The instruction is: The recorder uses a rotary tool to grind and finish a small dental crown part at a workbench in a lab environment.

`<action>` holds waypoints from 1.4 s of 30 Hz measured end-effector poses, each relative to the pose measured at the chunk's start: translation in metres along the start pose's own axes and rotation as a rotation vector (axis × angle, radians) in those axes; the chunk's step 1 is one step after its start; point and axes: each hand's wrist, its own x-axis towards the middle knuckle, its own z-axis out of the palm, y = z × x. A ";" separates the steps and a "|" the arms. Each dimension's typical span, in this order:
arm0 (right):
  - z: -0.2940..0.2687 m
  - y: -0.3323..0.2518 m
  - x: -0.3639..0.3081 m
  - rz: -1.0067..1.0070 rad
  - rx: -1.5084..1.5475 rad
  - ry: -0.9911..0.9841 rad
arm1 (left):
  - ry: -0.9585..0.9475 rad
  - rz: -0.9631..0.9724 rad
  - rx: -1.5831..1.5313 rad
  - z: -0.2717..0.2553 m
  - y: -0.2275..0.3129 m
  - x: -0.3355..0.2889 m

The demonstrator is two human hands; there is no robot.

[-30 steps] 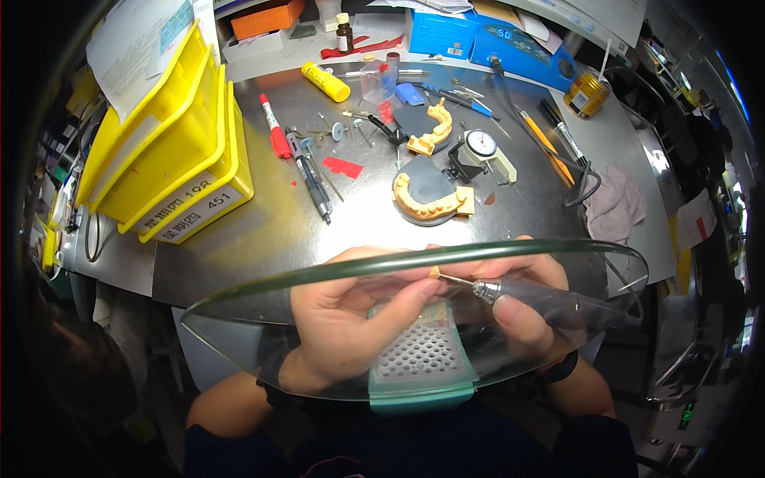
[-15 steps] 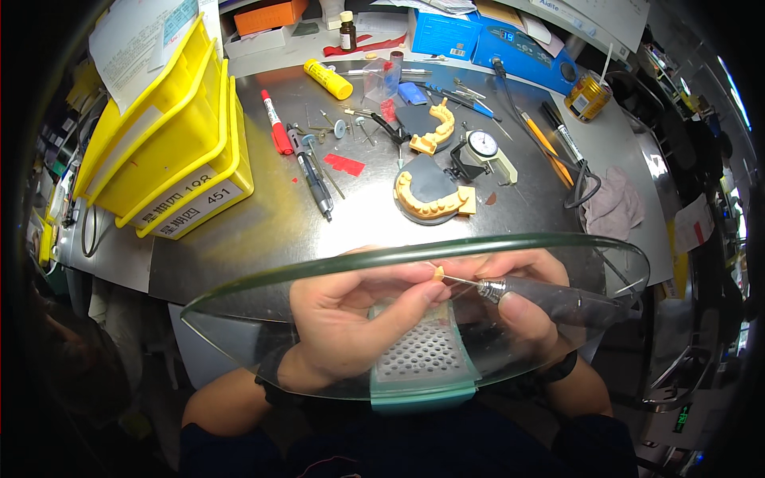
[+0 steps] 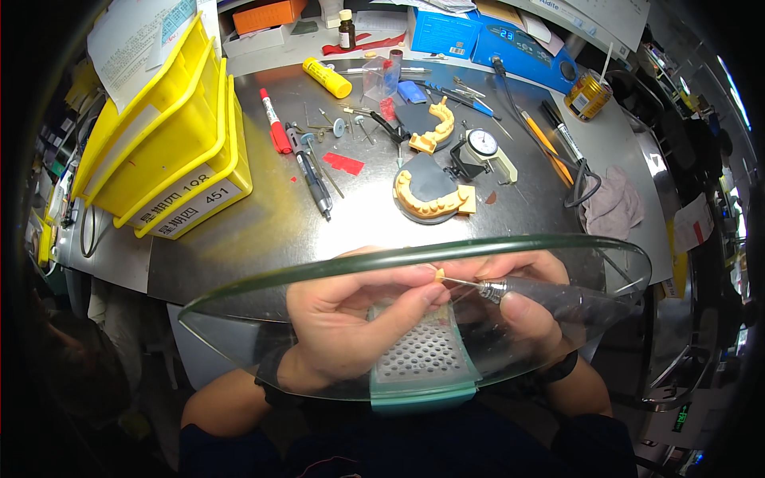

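Beneath a clear curved shield (image 3: 239, 334), both of my hands meet at a small cream-yellow tooth crown (image 3: 439, 275). My left hand (image 3: 339, 319) is closed, pinching the crown between thumb and fingertips. A dental handpiece (image 3: 494, 290) with a metal nose and a thin shank is gripped in my right hand (image 3: 530, 319). Its shank points left, and the tip is at the crown; contact is too small to make out. The fingertips of both hands are close together behind the crown. Below them is a perforated white grate (image 3: 422, 354) in a green-edged frame.
Beyond the shield stand two tan dental models (image 3: 430, 209) on grey bases, with a dial gauge (image 3: 482, 143) beside them. Pens (image 3: 311, 179), small burs and red film (image 3: 344, 164) lie leftward. Yellow bins (image 3: 167, 159) are stacked left; a blue control box (image 3: 522, 52) is behind.
My left hand has shifted very slightly to the left, the crown still in its pinch. The handpiece stays almost where it was. The lit reading on the blue control box has changed.
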 end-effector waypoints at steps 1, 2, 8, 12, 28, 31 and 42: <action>-0.001 0.000 -0.001 0.026 0.094 -0.017 | 0.000 0.000 0.000 -0.001 0.000 0.000; -0.001 -0.001 -0.001 0.027 0.095 -0.018 | -0.010 0.008 0.023 -0.002 -0.001 -0.001; -0.001 0.000 0.000 0.038 0.082 0.002 | -0.016 0.017 0.060 -0.003 -0.003 -0.001; -0.005 0.006 0.000 -0.063 0.085 -0.010 | 0.001 0.076 0.133 -0.002 -0.007 0.000; 0.007 -0.001 0.002 0.014 0.036 0.058 | 0.132 0.007 -0.039 0.002 -0.005 -0.004; 0.009 -0.002 0.002 0.012 0.039 0.064 | 0.132 0.019 -0.045 0.003 -0.004 -0.003; 0.000 -0.002 -0.001 0.053 0.034 0.028 | 0.014 0.085 0.056 -0.006 -0.007 -0.005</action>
